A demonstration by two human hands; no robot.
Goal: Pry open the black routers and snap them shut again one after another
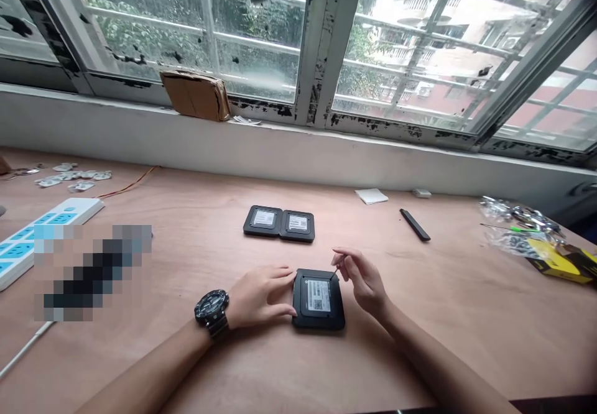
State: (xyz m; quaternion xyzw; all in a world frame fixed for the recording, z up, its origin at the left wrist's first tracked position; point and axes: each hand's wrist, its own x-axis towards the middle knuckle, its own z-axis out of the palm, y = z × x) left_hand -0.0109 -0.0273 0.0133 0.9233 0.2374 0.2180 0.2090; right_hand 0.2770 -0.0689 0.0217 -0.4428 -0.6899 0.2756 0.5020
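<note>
A flat black square device [319, 299] with a white printed label lies on the table in front of me. My left hand [261, 296], with a black watch on its wrist, holds the device by its left edge, fingers near the far corner and thumb near the lower one. Between the thumb and fingers of my right hand [362, 277] is a thin, small tool [334, 272]. Its tip meets the device near the far right corner; its exact kind is too small to tell. Beyond my hands lie two similar black devices [280, 224], side by side, labels up.
At left are a white power strip [77, 207], a pixelated dark object [93, 277] and several small whitish pieces [81, 176]. A black bar [415, 225] and white paper [372, 196] lie beyond my right hand. Plastic bags [522, 221] and a yellow box [559, 262] sit far right.
</note>
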